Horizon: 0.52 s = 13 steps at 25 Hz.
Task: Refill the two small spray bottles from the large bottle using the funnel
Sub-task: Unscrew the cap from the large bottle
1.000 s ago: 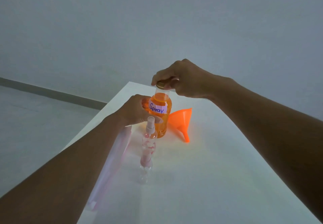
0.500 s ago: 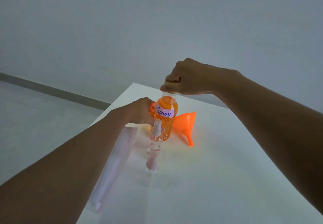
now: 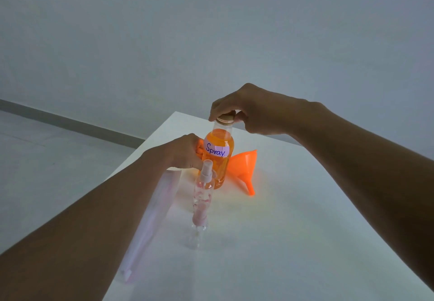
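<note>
**Two hands at the cap of a large orange bottle, before any pouring**

A person's view, looking down on a white table (image 3: 305, 230) in dim light. The large bottle (image 3: 218, 159) stands upright towards the far end of the table, clear-walled and nearly full of orange liquid. The left hand (image 3: 185, 152) wraps round the bottle's body from the left, gripping it steady. The right hand (image 3: 253, 110) comes over the top, with fingers and thumb curled round the gold cap (image 3: 226, 119), pinching it. The cap sits on the neck; whether it is loose cannot be told.

The orange funnel (image 3: 244, 167) lies on its side just right of the large bottle, spout pointing near and right, and no hand touches it. A small spray bottle (image 3: 203, 197) stands upright just in front of the large bottle, pump head on, with a pink tint inside. A clear shape (image 3: 197, 237) at its near foot may be the second small bottle; it is too faint to be sure. A clear plastic pouch (image 3: 150, 225) lies along the table's left edge.

The task looks barely begun. Opening the large bottle appears to be the step in hand. Taking off the spray heads, placing the funnel and both pours all seem left to do.

One white label on the large bottle reads "Spray." in blue handwriting. No brand name shows.
</note>
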Motion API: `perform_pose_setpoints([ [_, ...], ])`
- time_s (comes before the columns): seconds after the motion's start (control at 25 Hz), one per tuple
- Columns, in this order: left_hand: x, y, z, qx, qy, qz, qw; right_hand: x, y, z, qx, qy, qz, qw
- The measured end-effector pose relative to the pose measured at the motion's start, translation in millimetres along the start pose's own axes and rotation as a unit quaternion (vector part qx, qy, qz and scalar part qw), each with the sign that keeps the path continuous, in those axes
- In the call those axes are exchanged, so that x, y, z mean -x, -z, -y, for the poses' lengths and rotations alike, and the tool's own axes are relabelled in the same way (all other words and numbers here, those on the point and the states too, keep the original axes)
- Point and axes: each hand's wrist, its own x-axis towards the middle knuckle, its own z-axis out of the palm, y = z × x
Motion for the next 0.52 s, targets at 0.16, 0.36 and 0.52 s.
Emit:
perform_pose_setpoints([
  [0.16,4,0,-3,-0.001,0.002,-0.003,1.0,0,3,9,-0.013,-0.07,-0.038,0.997],
  [0.36,3,0,-3,-0.018,0.022,-0.005,1.0,-6,-7,15,-0.006,-0.132,-0.034,0.991],
  [0.52,5,-1,-8,-0.02,0.037,0.009,0.999,4,8,8,-0.016,-0.057,-0.044,0.997],
])
